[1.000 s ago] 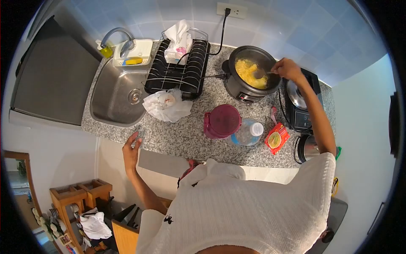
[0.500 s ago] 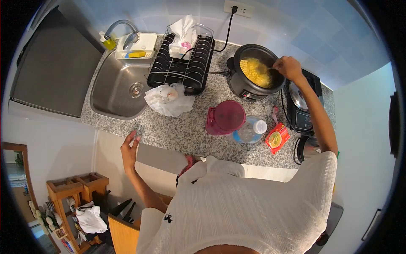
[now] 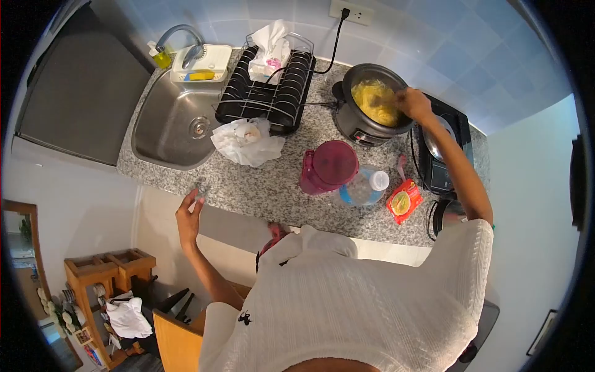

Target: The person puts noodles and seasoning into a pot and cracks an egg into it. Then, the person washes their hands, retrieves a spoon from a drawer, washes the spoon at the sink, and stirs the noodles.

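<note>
My right hand (image 3: 415, 105) is closed at the right rim of a black electric pot (image 3: 365, 133), gripping a thin stirring utensil. Its end is blurred in the yellow noodles (image 3: 375, 102), so I cannot tell whether it is a fork or a spoon. My left hand (image 3: 188, 218) hangs at the counter's front edge below the sink, thumb and fingers apart, holding nothing I can make out. A small clear, greyish thing (image 3: 202, 187) lies on the counter just beyond its fingertips.
On the granite counter (image 3: 266, 198) stand a maroon jug (image 3: 331, 166), a clear bottle (image 3: 364, 186) and a red noodle packet (image 3: 404, 202). A dish rack (image 3: 238, 93), crumpled white plastic bag (image 3: 248, 142), steel sink (image 3: 167, 133) and induction cooker (image 3: 441, 177) surround them. A black cord crosses the rack.
My right hand has shifted slightly left and down over the pot, and the utensil has moved through the noodles. My left hand stays almost in place. The view has tilted slightly.
</note>
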### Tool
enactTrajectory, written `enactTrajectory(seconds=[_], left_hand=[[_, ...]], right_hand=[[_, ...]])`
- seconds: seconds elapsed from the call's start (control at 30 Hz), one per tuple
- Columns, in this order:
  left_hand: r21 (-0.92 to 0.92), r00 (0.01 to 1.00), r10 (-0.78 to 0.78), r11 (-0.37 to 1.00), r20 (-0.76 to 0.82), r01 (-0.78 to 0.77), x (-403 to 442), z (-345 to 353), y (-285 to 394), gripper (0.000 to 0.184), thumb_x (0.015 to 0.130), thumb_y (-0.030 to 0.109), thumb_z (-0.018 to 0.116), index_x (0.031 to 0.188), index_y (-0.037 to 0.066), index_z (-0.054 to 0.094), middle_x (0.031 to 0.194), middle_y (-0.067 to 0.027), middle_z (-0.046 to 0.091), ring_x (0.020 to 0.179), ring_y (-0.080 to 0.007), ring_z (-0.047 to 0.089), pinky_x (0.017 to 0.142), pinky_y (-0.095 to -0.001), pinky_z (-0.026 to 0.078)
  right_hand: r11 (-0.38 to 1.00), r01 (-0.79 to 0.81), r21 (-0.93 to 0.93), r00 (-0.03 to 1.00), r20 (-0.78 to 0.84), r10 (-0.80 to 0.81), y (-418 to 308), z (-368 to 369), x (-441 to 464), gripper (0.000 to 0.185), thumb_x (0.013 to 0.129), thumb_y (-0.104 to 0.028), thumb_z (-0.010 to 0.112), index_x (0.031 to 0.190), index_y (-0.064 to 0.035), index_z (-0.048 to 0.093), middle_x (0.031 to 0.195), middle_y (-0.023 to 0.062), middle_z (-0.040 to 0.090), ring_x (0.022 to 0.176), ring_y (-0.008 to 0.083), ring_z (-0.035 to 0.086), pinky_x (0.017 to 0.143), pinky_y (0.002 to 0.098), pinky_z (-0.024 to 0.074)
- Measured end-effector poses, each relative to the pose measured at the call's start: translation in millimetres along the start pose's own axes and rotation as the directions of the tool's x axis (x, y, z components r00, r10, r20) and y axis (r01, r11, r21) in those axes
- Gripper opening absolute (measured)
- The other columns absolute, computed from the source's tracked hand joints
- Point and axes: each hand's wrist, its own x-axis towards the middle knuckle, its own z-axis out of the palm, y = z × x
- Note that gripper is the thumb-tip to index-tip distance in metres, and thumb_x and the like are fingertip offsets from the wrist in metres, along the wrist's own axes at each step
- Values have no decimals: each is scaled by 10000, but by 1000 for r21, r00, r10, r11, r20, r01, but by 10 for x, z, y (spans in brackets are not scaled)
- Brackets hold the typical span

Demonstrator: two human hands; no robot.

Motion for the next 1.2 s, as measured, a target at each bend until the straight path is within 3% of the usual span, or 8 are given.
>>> enactTrajectory(seconds=[0.1,0.2,0.33,0.5,0.73,0.87,1.1,1.2], left_hand=[[9,1000,-5,1000,6,5,-49,-2,-42,399,806,253,600,1123,18,543,1115,-146,560,1063,-268,500,882,-348,393],[9,1000,7,1000,1,-7,-78,19,-6,398,808,253,598,1127,21,541,1112,-146,561,1058,-268,504,877,-350,396],[41,1000,10,999,-20,-9,-186,39,46,394,813,251,591,1131,25,539,1113,-139,563,1054,-262,506,875,-356,395],[73,999,-21,997,-26,23,-344,101,75,392,809,244,593,1132,28,540,1111,-132,567,1047,-247,513,877,-355,396],[53,997,-48,997,-54,51,-627,188,-16,388,805,241,597,1130,37,541,1114,-132,564,1045,-254,515,873,-362,401],[67,998,-43,997,-54,47,-731,267,12,402,816,270,581,1143,41,533,1108,-136,564,1018,-249,527,858,-357,411],[82,999,-14,996,-42,17,-792,333,-53,417,817,278,577,1146,26,527,1107,-141,564,1007,-240,532,844,-347,417],[68,997,-60,996,-52,63,-817,327,140,414,813,274,581,1142,29,530,1097,-133,571,999,-231,532,842,-343,416]], right_hand=[[996,56,72,992,108,-64,141,-84,63,167,695,-168,602,846,-183,672,775,86,643,735,275,616,666,365,492],[988,155,10,983,-98,-153,-17,44,-27,131,694,-181,609,799,-191,687,782,63,650,719,255,623,650,344,495],[982,176,72,978,97,-182,194,-139,42,132,715,-267,614,824,-242,683,762,81,641,733,278,615,646,369,500],[956,281,87,958,-89,-273,94,-31,-84,96,694,-237,625,766,-217,686,745,53,644,712,233,621,626,356,496],[965,163,-204,973,-130,-192,99,-157,-63,112,701,-225,600,779,-202,677,735,97,633,720,273,614,633,378,498],[972,235,4,970,-71,-234,118,-86,-80,133,704,-236,599,811,-203,670,772,120,630,746,298,610,655,386,494],[975,222,-33,974,-36,-223,27,-97,-63,145,704,-252,606,828,-234,679,783,93,639,764,285,610,661,378,493],[980,197,13,961,-200,-190,99,-120,13,151,698,-254,607,830,-234,678,773,105,636,766,286,609,671,379,491]])
